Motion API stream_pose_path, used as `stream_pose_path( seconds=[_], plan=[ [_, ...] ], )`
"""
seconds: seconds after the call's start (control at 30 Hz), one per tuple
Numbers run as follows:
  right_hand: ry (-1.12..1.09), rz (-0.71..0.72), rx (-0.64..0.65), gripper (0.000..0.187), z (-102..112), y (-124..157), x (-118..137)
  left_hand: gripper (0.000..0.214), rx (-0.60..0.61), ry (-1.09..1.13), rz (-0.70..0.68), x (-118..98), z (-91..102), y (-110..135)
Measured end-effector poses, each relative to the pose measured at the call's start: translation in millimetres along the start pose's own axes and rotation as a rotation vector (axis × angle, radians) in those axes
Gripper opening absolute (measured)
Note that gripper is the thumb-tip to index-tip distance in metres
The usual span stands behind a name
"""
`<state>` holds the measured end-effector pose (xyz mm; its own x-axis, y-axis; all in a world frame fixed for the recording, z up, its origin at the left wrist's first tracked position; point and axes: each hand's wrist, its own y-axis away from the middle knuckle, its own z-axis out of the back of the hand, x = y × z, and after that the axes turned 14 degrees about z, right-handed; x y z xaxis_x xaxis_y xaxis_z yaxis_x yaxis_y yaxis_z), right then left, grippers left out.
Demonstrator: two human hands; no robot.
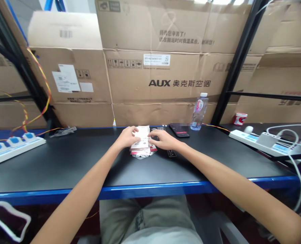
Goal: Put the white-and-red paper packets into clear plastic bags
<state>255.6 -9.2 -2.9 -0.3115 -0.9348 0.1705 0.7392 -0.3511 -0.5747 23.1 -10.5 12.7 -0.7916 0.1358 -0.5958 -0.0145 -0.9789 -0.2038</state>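
A small stack of flat white and red packets (143,142) lies on the black worktable (71,162), near its middle. My left hand (127,136) rests on the stack's left edge with fingers curled onto the top packet. My right hand (163,139) presses on the stack's right edge, fingertips pinching the top packet. Both forearms reach in from the near edge.
A black phone (179,130) and a clear water bottle (199,112) stand just right of the stack. White power strips lie at the far left (12,145) and the far right (264,141). A red and white tape roll (240,119) sits behind. Cardboard boxes (160,78) wall the back.
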Motion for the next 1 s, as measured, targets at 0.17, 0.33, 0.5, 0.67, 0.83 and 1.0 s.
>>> stream_pose_path(
  seconds=[0.17, 0.33, 0.5, 0.67, 0.83, 1.0],
  plan=[
    [0.019, -0.002, -0.028, 0.019, 1.3, -0.3, -2.0, 0.046, 0.019, -0.007, 0.014, 2.2, 1.8, -1.0],
    [0.093, -0.090, -0.023, 0.014, -0.6, 0.9, -4.4, 0.045, 0.023, -0.026, 0.016, 0.9, 2.3, 1.2],
    [0.063, -0.055, 0.007, 0.014, -2.1, 1.9, -6.0, 0.043, 0.022, -0.066, 0.014, -1.9, 3.5, 4.1],
    [0.050, -0.030, 0.004, 0.014, -1.5, 1.2, -4.5, 0.043, 0.030, -0.080, 0.004, -0.8, 2.7, 2.7],
    [0.030, -0.023, 0.015, 0.013, -1.7, 0.9, -4.6, 0.044, 0.033, -0.088, -0.002, -1.2, 2.3, 2.9],
    [0.023, -0.018, 0.012, 0.018, -2.6, 0.9, -4.9, 0.043, -0.003, -0.076, -0.008, -1.3, 2.5, 2.7]
  ],
)
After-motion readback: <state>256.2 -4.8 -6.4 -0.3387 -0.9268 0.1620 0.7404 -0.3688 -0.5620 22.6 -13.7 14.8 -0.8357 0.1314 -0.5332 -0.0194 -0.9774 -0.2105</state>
